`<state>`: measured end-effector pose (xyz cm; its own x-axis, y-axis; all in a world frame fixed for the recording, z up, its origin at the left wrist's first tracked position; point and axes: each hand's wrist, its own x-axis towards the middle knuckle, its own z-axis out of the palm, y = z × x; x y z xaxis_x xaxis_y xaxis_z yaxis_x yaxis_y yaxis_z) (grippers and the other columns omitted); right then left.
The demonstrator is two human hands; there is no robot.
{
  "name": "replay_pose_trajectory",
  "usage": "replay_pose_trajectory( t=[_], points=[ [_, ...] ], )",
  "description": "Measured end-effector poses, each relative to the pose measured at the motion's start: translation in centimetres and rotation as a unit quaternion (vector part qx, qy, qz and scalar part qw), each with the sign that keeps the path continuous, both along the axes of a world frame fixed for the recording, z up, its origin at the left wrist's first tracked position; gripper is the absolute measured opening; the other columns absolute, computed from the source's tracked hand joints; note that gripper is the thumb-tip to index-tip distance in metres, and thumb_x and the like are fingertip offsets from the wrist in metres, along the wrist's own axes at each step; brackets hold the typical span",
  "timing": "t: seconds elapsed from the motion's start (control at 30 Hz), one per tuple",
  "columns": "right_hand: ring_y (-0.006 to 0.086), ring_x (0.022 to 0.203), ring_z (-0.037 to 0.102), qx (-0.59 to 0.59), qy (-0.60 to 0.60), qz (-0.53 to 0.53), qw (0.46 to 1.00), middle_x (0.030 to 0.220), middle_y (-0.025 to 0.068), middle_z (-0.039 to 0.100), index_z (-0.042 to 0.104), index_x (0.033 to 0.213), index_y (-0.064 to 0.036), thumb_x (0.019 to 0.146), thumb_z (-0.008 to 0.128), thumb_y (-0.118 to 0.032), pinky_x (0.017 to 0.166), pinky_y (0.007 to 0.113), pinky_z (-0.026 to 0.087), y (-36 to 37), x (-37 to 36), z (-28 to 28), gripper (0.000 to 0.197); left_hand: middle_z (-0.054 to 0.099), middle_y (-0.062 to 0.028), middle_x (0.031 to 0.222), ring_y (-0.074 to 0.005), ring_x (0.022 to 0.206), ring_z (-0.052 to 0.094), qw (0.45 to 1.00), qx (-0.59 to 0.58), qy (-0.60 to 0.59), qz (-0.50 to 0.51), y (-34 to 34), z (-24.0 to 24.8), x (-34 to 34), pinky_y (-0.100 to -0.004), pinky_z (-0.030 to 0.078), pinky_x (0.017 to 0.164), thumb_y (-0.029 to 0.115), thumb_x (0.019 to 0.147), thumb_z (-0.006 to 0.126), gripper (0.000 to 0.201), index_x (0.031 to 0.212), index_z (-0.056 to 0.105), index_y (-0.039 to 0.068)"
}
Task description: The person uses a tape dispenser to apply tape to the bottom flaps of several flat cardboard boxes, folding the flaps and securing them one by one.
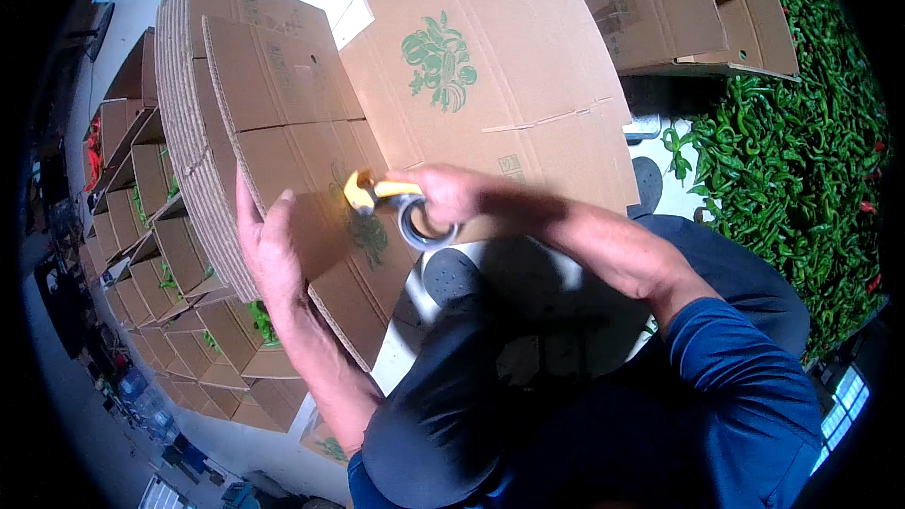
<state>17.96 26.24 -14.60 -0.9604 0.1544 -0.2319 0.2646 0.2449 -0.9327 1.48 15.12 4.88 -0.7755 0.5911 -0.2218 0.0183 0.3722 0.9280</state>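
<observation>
My left hand [269, 250] lies flat with fingers apart against a brown flattened cardboard box [302, 160], the front one of a leaning stack of folded boxes [189, 132]. My right hand [448, 193] grips a tape dispenser [396, 203] with a yellow handle and a grey roll, held against the same box face near its green print. A larger folded box [490, 66] with a green vegetable print leans behind the hands.
Several open cardboard boxes [151, 226] stand in rows at the left, some with green peppers inside. More boxes [698, 9] sit at the top right beside a big heap of green peppers [801, 160]. My dark-trousered knees [471, 377] fill the lower middle.
</observation>
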Motion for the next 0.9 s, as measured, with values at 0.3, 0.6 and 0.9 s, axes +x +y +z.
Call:
replay_pose_trajectory(
  t=[0.3, 0.6, 0.9],
  points=[
    [0.0341, 0.088, 0.07, -0.017, -0.008, 0.032, 0.999, 0.095, 0.0238, 0.068, 0.042, 0.147, -0.0065, 0.077, 0.054, 0.001, 0.075, 0.041, 0.056, 0.3, 1.1, 0.8, 0.072, 0.055, -0.0174, 0.14, -0.024, 0.124, 0.055, 1.0, -0.003, 0.024, 0.0, 0.2, -0.3, 0.0, -0.0339, 0.041, 0.106, 0.008, 0.09, 0.057, 0.066, 0.153, 0.037, -0.001],
    [0.0307, 0.084, 0.067, -0.017, -0.086, 0.117, 0.989, 0.091, 0.0161, 0.07, 0.055, 0.14, -0.022, 0.074, 0.063, -0.003, 0.076, 0.04, 0.051, 3.4, -0.8, 1.1, 0.07, 0.056, -0.0167, 0.139, -0.0226, 0.123, 0.056, 1.0, 0.007, 0.009, 0.004, -0.2, -0.7, 0.2, -0.0341, 0.042, 0.105, 0.008, 0.09, 0.059, 0.068, 0.153, 0.035, -0.001],
    [0.0346, 0.082, 0.07, 0.289, -0.107, 0.48, 0.821, 0.09, 0.0183, 0.073, 0.072, 0.091, 0.0061, 0.073, 0.067, -0.004, 0.07, 0.046, 0.056, 5.4, -16.3, 7.0, 0.021, 0.058, -0.0148, 0.136, -0.0215, 0.12, 0.057, 1.0, 0.009, 0.001, 0.016, -0.5, -0.9, 0.0, -0.0333, 0.043, 0.104, 0.004, 0.091, 0.057, 0.063, 0.151, 0.038, -0.002]
  ],
)
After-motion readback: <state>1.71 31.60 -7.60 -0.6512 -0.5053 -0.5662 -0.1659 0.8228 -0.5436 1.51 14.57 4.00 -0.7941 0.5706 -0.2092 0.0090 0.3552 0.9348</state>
